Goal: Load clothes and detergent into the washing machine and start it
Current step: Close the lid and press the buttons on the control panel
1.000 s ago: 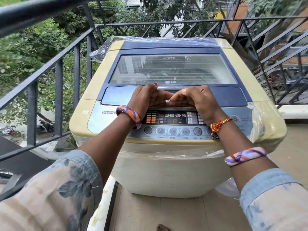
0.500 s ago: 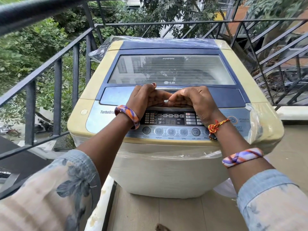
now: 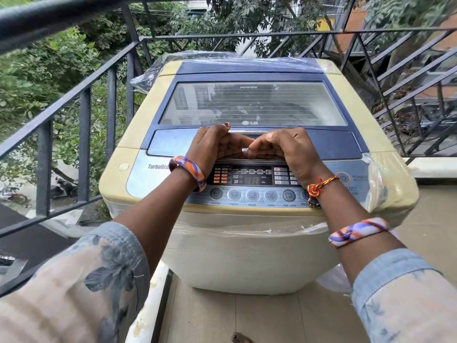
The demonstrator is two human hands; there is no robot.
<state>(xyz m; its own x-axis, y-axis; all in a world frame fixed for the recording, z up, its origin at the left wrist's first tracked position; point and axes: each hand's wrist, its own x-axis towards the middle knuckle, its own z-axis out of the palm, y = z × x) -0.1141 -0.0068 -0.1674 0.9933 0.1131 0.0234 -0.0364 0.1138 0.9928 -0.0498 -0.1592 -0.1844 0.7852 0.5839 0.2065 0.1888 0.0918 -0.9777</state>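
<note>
While the washer [image 3: 247,149] sits before me on the balcony, both my hands, left hand [image 3: 212,147] and right hand [image 3: 284,147], still curl on its shut lid's [image 3: 252,105] front handle; nothing has shifted, so loading hasn't begun.

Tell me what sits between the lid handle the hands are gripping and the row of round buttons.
In the head view, the dark display panel lies between the lid handle, gripped by both hands, and the round buttons.

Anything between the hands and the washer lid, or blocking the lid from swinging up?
Nothing visible. Left hand and right hand already curl under the lid's front edge. Plastic wrap lies bunched across the rear of the top, behind the lid; whether it would hinder opening is unclear.
</note>
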